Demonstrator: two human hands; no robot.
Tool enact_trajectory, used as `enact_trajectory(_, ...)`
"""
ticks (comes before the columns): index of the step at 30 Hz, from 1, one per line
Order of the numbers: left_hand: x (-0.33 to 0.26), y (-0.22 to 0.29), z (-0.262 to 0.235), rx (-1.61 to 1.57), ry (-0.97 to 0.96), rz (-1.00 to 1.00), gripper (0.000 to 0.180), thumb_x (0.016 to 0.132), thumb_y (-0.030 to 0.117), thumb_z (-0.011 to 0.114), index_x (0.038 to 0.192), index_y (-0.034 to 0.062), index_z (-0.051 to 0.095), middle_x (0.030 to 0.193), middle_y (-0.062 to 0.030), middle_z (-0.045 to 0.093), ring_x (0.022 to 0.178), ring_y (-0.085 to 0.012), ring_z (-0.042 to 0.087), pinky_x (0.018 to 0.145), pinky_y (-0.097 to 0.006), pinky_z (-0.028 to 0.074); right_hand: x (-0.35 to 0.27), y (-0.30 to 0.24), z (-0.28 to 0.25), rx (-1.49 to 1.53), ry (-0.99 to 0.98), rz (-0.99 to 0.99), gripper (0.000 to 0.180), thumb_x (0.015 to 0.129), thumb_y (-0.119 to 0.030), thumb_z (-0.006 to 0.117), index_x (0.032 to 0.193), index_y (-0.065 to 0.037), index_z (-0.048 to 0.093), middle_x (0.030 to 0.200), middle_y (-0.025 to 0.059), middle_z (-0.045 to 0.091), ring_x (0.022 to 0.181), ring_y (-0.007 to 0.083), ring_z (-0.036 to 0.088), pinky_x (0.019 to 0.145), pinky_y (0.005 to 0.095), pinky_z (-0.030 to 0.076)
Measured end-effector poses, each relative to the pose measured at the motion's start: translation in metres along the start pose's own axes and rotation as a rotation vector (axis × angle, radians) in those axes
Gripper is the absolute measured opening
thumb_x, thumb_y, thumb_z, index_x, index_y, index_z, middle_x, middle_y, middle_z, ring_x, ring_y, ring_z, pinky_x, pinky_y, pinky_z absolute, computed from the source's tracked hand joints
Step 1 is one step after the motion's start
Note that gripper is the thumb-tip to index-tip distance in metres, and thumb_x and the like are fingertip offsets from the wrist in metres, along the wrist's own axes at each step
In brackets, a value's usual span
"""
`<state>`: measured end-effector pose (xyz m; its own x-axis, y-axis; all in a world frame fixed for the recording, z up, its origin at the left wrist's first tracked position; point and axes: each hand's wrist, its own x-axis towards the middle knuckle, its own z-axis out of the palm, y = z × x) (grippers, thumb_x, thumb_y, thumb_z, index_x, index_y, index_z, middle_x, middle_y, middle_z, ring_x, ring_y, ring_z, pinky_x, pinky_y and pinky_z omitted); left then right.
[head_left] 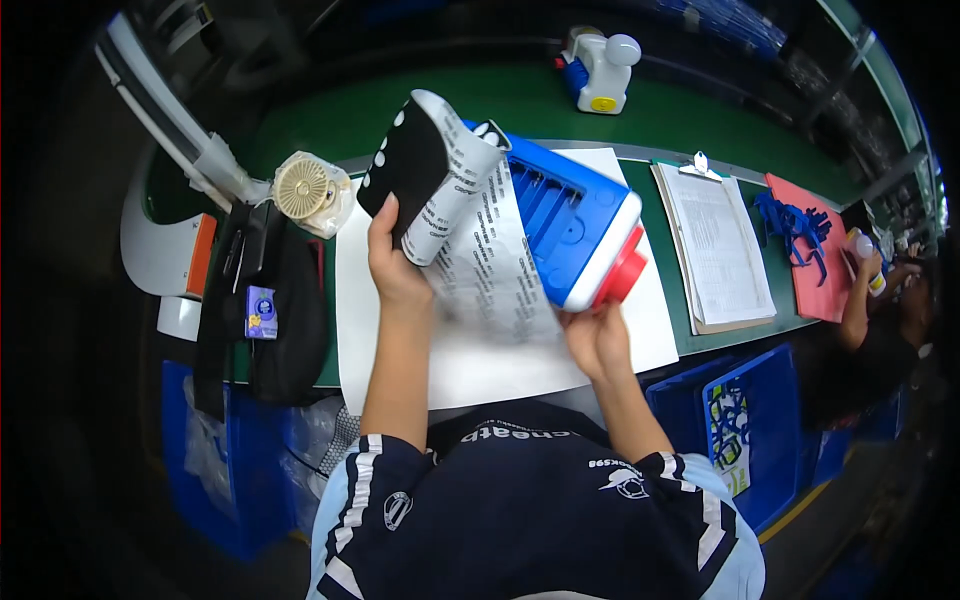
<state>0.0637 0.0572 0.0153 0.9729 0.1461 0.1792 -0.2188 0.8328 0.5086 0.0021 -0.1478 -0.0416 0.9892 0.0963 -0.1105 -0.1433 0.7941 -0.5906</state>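
My left hand [396, 255] is closed on a curled sheet of stickers [410, 150], black with white ovals on one side and white printed backing on the other. The backing [490, 250] hangs down to the right, its lower edge blurred. Behind it, tilted, is a blue plastic housing [580, 215] with slots, a white rim and a red end piece [622, 270]. My right hand [598, 338] is closed at the housing's lower corner, just below the red piece. Its fingertips are partly hidden, and the backing's lower corner reaches close to them.
White paper [400, 365] covers the green bench. To the left are a small fan [305, 188], a black pouch [290, 350] and a purple box [261, 313]. A white toy-like device [605, 75] stands behind. Rightward are a clipboard [715, 240], blue straps [795, 230] and another person's arm [856, 305].
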Motion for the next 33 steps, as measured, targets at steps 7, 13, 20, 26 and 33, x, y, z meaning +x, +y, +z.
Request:
enact_trajectory(7, 0.008, 0.011, 0.012, 0.425, -0.055, -0.051, 0.021, 0.078, 0.017, 0.056, 0.083, -0.0030, 0.060, 0.077, -0.0079, 0.061, 0.063, -0.0120, 0.058, 0.058, -0.021, 0.045, -0.020, 0.041, -0.047, 0.385, -0.081, 0.347, 0.021, 0.091, -0.024, 0.039, 0.099, -0.005, 0.047, 0.095, 0.0064, 0.054, 0.093, 0.0227, 0.053, 0.084, 0.0376, 0.043)
enact_trajectory(13, 0.016, -0.001, 0.019, 0.627, -0.270, -0.178, 0.028, 0.077, 0.019, 0.055, 0.095, -0.0036, 0.055, 0.083, -0.0084, 0.061, 0.070, -0.0115, 0.058, 0.065, -0.022, 0.045, -0.033, 0.044, -0.036, 0.411, -0.078, 0.409, 0.038, 0.093, -0.024, 0.024, 0.116, 0.001, 0.041, 0.116, 0.0155, 0.050, 0.103, 0.0269, 0.048, 0.090, 0.0375, 0.037)
enact_trajectory(20, 0.017, -0.006, 0.019, 0.664, -0.287, -0.164, 0.029, 0.078, 0.021, 0.057, 0.094, -0.0035, 0.056, 0.083, -0.0082, 0.061, 0.071, -0.0116, 0.057, 0.067, -0.022, 0.045, -0.033, 0.019, -0.023, 0.003, 0.024, 0.541, 0.037, 0.092, -0.018, 0.026, 0.111, 0.009, 0.041, 0.099, 0.0264, 0.056, 0.089, 0.0320, 0.059, 0.074, 0.0361, 0.050)
enact_trajectory(26, 0.016, -0.006, 0.020, 0.694, -0.314, -0.197, 0.030, 0.078, 0.021, 0.057, 0.093, -0.0043, 0.055, 0.082, -0.0082, 0.061, 0.071, -0.0120, 0.056, 0.068, -0.022, 0.044, -0.041, -0.053, -0.022, -0.644, -0.402, 0.785, 0.029, 0.089, -0.016, 0.041, 0.089, 0.008, 0.056, 0.065, 0.0177, 0.061, 0.052, 0.0199, 0.060, 0.044, 0.0225, 0.047)
enact_trajectory(33, 0.004, -0.013, 0.027, 0.975, -0.371, 0.067, 0.058, 0.073, 0.021, 0.061, 0.123, 0.0019, 0.039, 0.117, -0.0149, 0.047, 0.103, -0.0211, 0.046, 0.089, -0.029, 0.036, -0.020, -0.119, 0.036, -1.087, -0.146, -0.516, 0.025, 0.078, -0.015, 0.058, 0.099, -0.003, 0.051, 0.092, 0.0094, 0.056, 0.089, 0.0148, 0.054, 0.072, 0.0236, 0.040)
